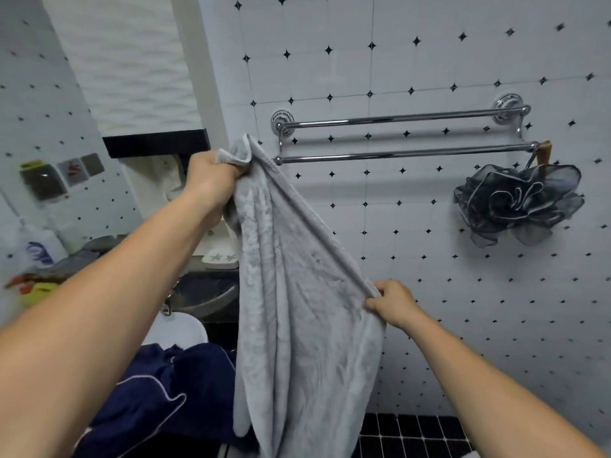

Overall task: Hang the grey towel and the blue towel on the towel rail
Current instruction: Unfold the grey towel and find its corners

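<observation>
While left hand (pixel 211 175) fists grey towel (pixel 297 309) corner high, right hand (pixel 393 302) pinches lower edge.

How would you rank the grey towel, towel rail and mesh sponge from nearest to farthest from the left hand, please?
1. grey towel, gripped in the left hand.
2. towel rail, just to its right.
3. mesh sponge, hanging at the rail's far end.

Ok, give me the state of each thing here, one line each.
grey towel: held up, not on the rail
blue towel: crumpled below, not hung
towel rail: both bars without towels
mesh sponge: hanging by the rail's right end
left hand: grips grey towel's top
right hand: pinches its edge lower down
</observation>
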`<state>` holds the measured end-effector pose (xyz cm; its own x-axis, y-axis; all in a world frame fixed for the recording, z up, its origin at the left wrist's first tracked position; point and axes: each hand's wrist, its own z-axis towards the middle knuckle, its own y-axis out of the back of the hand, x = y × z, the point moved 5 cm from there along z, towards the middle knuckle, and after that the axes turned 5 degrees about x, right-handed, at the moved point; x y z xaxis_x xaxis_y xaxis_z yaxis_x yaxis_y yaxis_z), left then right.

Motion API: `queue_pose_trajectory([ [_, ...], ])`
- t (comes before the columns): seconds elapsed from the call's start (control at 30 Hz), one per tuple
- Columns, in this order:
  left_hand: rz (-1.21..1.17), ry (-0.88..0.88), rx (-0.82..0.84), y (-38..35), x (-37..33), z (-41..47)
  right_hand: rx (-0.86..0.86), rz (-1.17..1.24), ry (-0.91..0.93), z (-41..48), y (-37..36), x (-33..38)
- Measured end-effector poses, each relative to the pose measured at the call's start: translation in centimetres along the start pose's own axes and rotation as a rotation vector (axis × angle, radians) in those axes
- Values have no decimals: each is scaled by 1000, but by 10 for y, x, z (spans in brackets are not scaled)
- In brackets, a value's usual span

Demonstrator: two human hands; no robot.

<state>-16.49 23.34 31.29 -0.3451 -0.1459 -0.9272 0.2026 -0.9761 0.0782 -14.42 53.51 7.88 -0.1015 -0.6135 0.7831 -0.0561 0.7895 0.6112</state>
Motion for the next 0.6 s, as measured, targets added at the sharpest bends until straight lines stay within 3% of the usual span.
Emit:
queue_pose_trajectory([
  [0.13,166,11,171,-22,16,-10,96,195,231,-5,-5,55],
  [0.23,332,-17,407,-58,25,-25,80,386,556,-17,8,132],
  [0.3,353,-51,431,-75,28,-32,35,423,667,-21,19,166],
  [0.4,126,59,326,-72,40,-38,-102,400,659,-20,39,173],
  [0.47,-51,199,364,-64,56,-45,-152,491,579,-16,49,156],
  [0.53,-82,292,418,-57,71,-55,-163,550,481,-12,56,139],
  [0.6,-96,302,367,-51,80,-57,-118,477,413,-10,56,127],
])
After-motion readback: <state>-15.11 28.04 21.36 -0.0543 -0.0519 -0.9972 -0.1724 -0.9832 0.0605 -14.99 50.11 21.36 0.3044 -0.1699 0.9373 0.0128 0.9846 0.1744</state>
